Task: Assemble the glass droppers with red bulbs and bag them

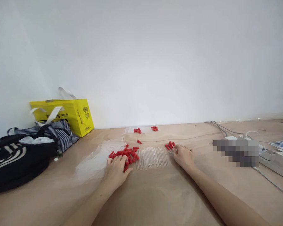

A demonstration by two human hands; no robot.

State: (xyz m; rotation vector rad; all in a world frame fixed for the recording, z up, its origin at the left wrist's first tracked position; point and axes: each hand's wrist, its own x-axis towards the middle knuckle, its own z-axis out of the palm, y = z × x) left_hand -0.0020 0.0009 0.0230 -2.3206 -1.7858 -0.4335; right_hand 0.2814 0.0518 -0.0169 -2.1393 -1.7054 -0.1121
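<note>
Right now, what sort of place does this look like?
Probably an indoor workspace: a pile of red bulbs and a row of clear tubes lie on a wooden-looking tabletop.

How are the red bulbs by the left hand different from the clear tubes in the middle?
The red bulbs are bright red; the clear tubes are see-through. The bulbs are short and plump, while the tubes are longer and thin. The bulbs lie jumbled in a heap, but the tubes lie side by side in a row. Both are groups of many pieces.
</note>
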